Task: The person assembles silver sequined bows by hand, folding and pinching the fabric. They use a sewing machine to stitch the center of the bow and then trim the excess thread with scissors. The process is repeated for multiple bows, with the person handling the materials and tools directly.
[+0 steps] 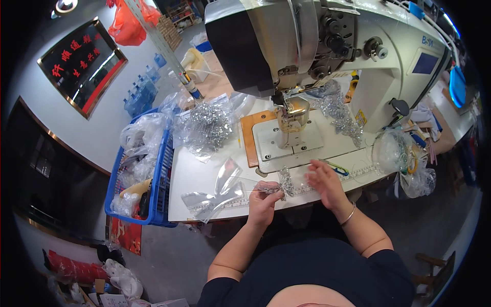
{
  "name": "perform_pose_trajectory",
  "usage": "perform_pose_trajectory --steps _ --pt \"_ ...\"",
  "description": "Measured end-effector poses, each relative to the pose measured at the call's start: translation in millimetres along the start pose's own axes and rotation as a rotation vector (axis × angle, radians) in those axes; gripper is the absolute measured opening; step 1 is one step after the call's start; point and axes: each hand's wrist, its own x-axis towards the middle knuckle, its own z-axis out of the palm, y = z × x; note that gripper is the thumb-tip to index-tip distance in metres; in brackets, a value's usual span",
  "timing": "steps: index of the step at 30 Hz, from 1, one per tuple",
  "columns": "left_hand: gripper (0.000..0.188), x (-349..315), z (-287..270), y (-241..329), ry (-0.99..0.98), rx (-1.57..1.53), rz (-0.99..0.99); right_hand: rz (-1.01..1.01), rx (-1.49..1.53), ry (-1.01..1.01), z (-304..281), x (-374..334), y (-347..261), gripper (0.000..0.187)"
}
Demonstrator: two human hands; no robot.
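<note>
At the front edge of the sewing table, my left hand [264,200] pinches a small glittering silver trim piece [285,182] between thumb and fingers. Part of that piece is hidden by the fingers. My right hand [327,188], with a bracelet at its wrist, is a little to the right, fingers apart, slightly blurred and holding nothing. Left of my left hand lies a clear plastic bow shape [215,192]. Beyond both hands stands a sewing machine [358,30], its needle area over a metal plate [271,148]. A slim green tool [335,168] rests past my right hand.
Silver sparkly pieces fill a clear bag [207,125] at the left, and more are heaped [340,115] beneath the machine arm. A blue basket [162,179] with plastic bags adjoins the table's left side. Crumpled clear plastic [394,151] sits at the right end.
</note>
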Motion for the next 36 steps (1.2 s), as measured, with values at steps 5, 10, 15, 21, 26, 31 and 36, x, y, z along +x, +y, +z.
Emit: perform_pose_trajectory --steps 5,10,15,21,26,31,36 --pt "0.02 -1.6 0.4 2.2 -0.021 0.03 0.022 -0.417 -0.631 0.166 3.7 -2.4 -12.8 0.021" --pt "0.022 -5.0 9.2 10.8 -0.018 -0.031 0.019 -0.471 -0.57 0.289 10.0 -3.9 -5.0 0.016" --pt "0.026 -10.6 9.5 4.8 -0.064 0.149 0.106 -0.53 -0.784 0.033 37.0 -17.6 -26.4 0.024" --pt "0.025 -10.6 13.2 1.8 -0.015 0.215 0.112 -0.482 -0.635 -0.078 36.4 -20.8 -17.0 0.03" --pt "0.025 -9.0 15.6 8.8 -0.133 0.694 0.481 0.035 0.106 -0.162 23.8 -21.8 -4.1 0.022" --pt "0.019 8.4 20.7 49.0 -0.564 1.377 1.195 0.358 0.177 -0.09 7.1 -4.4 -7.8 0.043" --pt "0.011 21.8 24.7 74.5 -0.925 1.672 1.341 0.518 0.132 -0.276 -5.7 11.8 -28.3 0.066"
